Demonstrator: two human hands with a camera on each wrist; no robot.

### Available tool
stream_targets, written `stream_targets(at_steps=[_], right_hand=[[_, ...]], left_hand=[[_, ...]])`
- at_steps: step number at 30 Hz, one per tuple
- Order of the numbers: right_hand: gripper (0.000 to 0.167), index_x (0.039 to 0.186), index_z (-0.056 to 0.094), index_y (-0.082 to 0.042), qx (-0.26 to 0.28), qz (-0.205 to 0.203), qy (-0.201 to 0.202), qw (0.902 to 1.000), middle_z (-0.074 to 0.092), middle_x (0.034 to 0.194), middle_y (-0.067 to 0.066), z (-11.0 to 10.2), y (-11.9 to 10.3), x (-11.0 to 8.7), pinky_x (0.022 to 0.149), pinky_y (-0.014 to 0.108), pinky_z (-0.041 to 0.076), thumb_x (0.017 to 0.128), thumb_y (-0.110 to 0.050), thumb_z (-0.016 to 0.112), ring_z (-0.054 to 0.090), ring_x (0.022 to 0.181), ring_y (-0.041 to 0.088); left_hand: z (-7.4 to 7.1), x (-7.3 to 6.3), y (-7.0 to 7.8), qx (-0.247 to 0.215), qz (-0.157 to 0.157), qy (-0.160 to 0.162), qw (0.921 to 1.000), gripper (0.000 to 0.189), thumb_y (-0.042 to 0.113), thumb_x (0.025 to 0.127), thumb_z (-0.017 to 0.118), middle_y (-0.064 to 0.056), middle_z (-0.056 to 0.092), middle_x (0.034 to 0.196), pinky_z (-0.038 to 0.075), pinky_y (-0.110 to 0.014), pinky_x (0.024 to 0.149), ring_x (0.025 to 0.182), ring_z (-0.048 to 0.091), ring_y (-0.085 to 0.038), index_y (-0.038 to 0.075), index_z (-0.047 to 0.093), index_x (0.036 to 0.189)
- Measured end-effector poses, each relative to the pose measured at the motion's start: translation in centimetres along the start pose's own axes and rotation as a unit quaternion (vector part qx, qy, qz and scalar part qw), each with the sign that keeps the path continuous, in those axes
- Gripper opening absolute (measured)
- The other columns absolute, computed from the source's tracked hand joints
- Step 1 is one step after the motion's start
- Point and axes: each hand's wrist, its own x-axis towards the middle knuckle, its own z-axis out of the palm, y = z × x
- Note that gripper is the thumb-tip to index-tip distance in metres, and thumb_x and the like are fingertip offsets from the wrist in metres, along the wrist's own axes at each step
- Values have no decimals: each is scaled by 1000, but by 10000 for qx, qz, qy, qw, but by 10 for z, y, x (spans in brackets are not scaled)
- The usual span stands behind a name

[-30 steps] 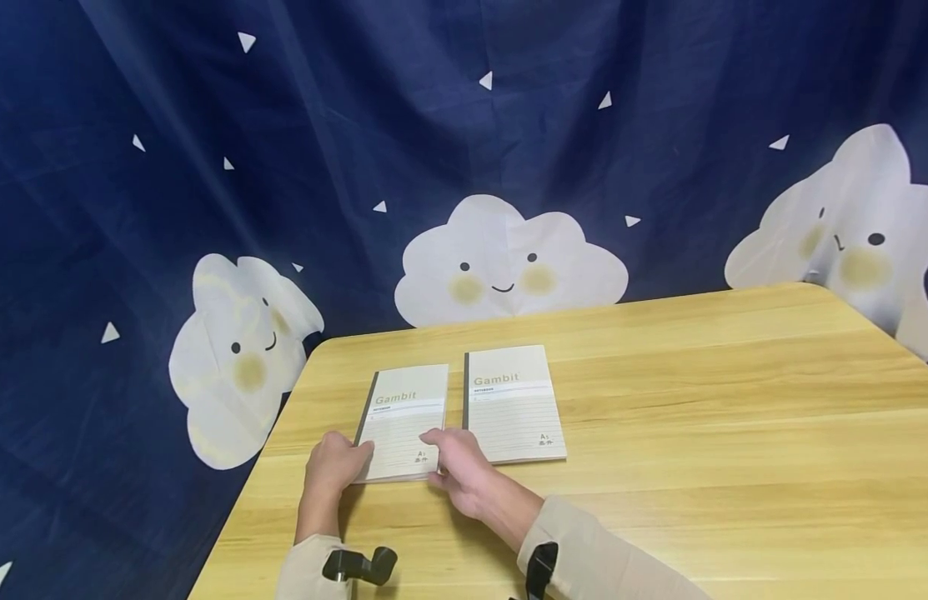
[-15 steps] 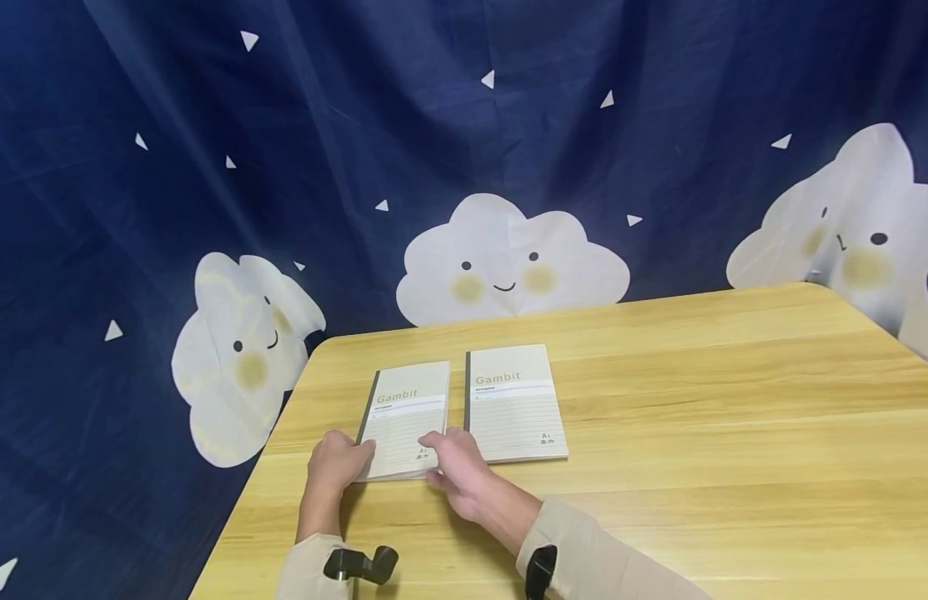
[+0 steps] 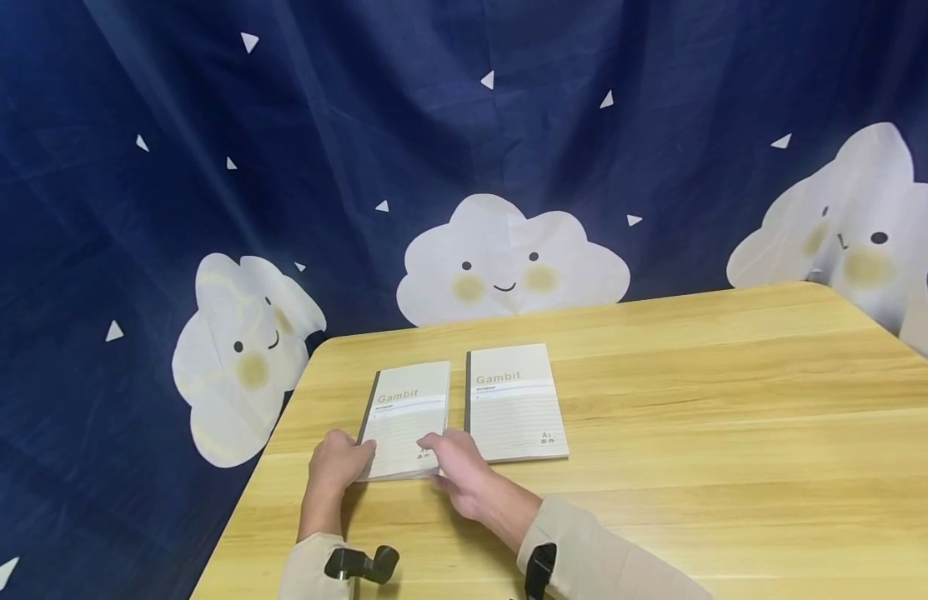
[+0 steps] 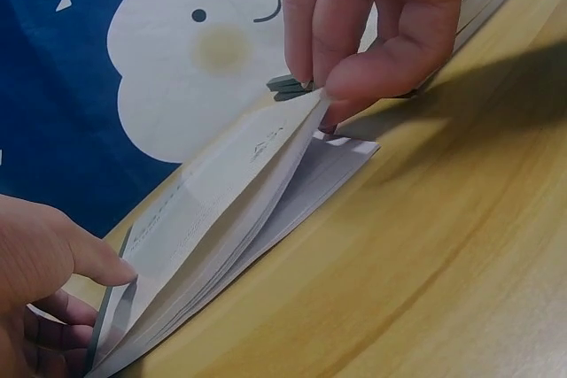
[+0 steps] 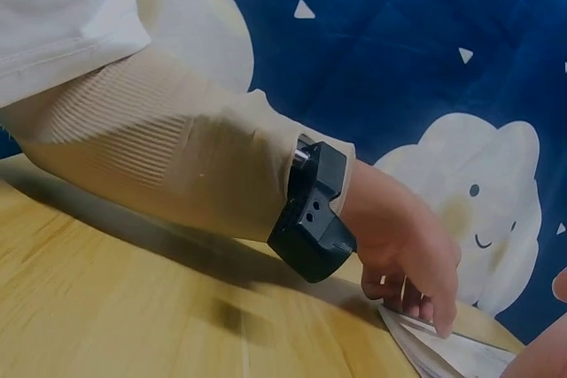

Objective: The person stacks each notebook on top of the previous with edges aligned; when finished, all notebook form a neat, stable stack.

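Notebook with cream paper cover and dark spine strip point(image 3: 403, 408): lies toward the left side of the pale yellow wood-grain table point(image 3: 704, 417), "Gambit" on cover, lower right corner lifted off the sheets below.
Left hand point(image 3: 334, 460): clamped on the spine side near the bottom — thumb on cover, other fingers against the spine edge; whether any reach underneath, cannot tell.
Right hand point(image 3: 464, 473): pinching the lower right corner, thumb on top; left wrist view shows cover plus some pages raised, rest of the white page block point(image 4: 328, 165) beneath.
Second notebook, same cream cover and dark spine point(image 3: 514, 408): flat on table just to the right, looks closed; right hand overlaps its lower left corner in head view — contact unclear.
Handling: judged light and soft; cover should bend easily, pages likely fan and slide over each other. Not breakable, but corners probably crease and sheets could tear under a hard pull.
Where to hold: spine edge seems stiffest, good for steadying; free lower right corner suits a thumb-and-finger pinch, through the full thickness if no sheet should slip.
Sleeves: beige right sleeve point(image 3: 606, 554) and beige left sleeve point(image 3: 312, 567), each with a black wrist mount.
Backdrop: navy curtain with white smiling clouds point(image 3: 343, 83).
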Motion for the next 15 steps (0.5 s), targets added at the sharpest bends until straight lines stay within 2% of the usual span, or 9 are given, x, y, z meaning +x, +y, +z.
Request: stream_targets(at_steps=[6,10,13,15], right_hand=[[85,145,3,10,-7,1,-53,10000,-2,153,27,-1,0,1,104,54,31,85,-16,57,6,139,44],[83,144,4,12,0,-21,-98,9999,0,152,29,-2,0,2,108,58,23,85,-17,56,3,139,47],[78,143,13,12,63,-51,-104,9999,8,150,28,-2,-1,1,107,57,25,85,-17,56,12,137,46],[66,137,25,12,132,-74,-130,9998,24,143,26,-3,0,2,103,52,34,86,-16,55,29,129,41]], left_hand=[[1,0,-1,-3,-10,7,10000,30,23,79,59,-4,42,55,31,-28,47,54,42,-20,9,43,58],[1,0,-1,2,-13,15,10000,30,24,79,60,-4,41,56,32,-28,47,55,43,-20,9,43,58],[-1,0,-2,23,-4,4,10000,28,24,80,60,-7,46,59,33,-28,48,58,45,-22,6,47,62],[-3,-1,-3,10,8,-17,10000,26,24,80,60,-9,50,64,34,-28,50,61,47,-23,2,52,68]])
